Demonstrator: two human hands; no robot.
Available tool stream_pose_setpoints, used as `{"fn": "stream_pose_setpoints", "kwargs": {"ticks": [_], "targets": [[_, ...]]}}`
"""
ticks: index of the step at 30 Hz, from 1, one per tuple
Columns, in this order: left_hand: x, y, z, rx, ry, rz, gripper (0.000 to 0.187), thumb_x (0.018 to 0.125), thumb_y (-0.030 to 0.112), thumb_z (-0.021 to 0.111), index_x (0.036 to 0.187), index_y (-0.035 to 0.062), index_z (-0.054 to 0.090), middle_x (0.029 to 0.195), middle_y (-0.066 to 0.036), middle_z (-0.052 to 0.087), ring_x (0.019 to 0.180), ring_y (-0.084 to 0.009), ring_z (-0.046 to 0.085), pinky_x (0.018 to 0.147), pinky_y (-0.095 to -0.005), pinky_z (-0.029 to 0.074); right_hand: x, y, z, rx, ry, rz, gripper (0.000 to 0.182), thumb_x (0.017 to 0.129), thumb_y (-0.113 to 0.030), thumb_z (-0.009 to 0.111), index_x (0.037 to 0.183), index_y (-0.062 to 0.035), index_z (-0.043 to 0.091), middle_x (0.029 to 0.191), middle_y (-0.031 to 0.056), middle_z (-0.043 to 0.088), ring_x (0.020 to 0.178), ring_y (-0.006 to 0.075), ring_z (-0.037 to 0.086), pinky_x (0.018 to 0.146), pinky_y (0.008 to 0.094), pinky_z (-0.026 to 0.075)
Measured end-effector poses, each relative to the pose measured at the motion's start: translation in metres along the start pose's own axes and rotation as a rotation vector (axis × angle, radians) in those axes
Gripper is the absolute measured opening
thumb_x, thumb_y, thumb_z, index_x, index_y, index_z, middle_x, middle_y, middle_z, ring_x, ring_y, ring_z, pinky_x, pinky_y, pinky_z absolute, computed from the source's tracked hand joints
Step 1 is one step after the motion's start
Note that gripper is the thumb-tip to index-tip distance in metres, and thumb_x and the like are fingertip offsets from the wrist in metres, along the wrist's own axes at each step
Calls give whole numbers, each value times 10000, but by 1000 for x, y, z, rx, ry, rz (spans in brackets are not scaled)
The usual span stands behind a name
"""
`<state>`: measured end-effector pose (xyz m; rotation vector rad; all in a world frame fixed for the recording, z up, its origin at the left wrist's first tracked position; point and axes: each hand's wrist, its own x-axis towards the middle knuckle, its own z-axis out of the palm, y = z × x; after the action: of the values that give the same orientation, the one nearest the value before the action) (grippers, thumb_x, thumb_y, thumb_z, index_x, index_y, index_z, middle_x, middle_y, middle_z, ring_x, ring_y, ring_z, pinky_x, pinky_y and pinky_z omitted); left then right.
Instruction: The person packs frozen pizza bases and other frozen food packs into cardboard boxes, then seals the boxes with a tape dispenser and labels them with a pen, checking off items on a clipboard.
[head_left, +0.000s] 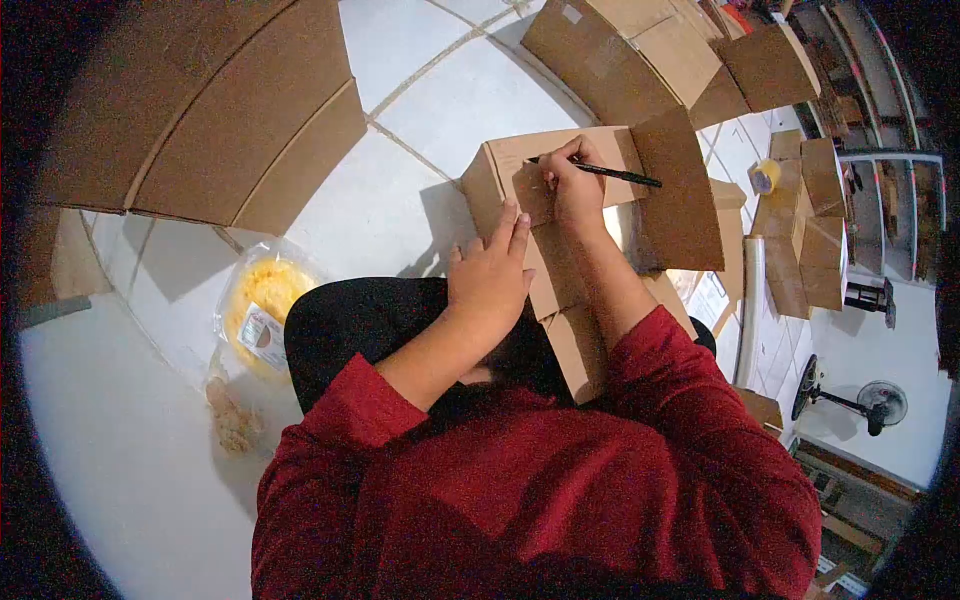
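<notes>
A brown cardboard box (611, 148) with its flaps spread lies in front of me, partly over my lap. My right hand (577, 185) is closed around a black pen (630, 177), whose tip points left and meets the cardboard near the box's upper left part. Faint marks show on the cardboard by the tip. My left hand (492, 268) rests with fingers stretched out on the left edge of the same box, below the pen tip, and holds nothing.
Large cardboard pieces (230, 110) stand at upper left. A bagged yellow round item (265, 300) lies on the tiled floor at left. More boxes (640, 50) are at upper right, with a yellow tape roll (766, 177) and a fan (881, 405) at right.
</notes>
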<state>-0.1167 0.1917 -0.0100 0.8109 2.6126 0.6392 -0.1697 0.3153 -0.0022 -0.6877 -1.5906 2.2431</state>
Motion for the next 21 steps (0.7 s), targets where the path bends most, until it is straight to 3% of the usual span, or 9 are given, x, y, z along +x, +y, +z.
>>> {"fn": "stream_pose_setpoints", "kwargs": {"ticks": [8,10,14,17,19,21], "targets": [[-1,-3,4,-28,19,10,564,753,266,526,1238,78,309,1331,-73,181,912,-310,482,807,-494,363,-2,-1,2,-14,-38,-28,116,628,10,488,600,-57,398,529,26,442,458,84,372,434,206,297],[-1,-4,6,16,88,25,567,735,243,542,1229,87,313,1303,-75,245,864,-337,505,748,-430,419,-2,-1,3,-13,-16,-7,117,630,11,482,602,-59,393,522,25,434,458,82,366,427,206,290],[-2,-2,3,2,63,10,573,732,243,545,1230,84,311,1304,-71,241,869,-336,502,752,-436,415,-3,-3,3,-74,-30,-12,113,631,13,473,611,-61,390,530,32,437,456,85,360,425,207,283],[-1,-2,0,2,51,3,580,731,244,544,1235,87,303,1303,-70,241,878,-341,496,759,-442,408,-3,-1,3,-73,-23,-23,83,666,-1,476,675,-54,413,592,45,463,499,97,403,465,206,322],[-1,-1,0,-10,-8,-8,550,762,262,517,1236,69,315,1332,-68,177,927,-288,472,816,-487,358,-3,2,6,88,-38,21,96,696,6,481,756,-45,426,661,56,477,566,114,450,529,209,365],[-1,-3,5,-23,51,7,543,741,253,539,1213,70,342,1314,-73,212,914,-307,481,791,-460,379,1,8,5,40,-58,-11,114,702,14,485,783,-43,427,680,57,479,594,121,464,555,212,374]]}}
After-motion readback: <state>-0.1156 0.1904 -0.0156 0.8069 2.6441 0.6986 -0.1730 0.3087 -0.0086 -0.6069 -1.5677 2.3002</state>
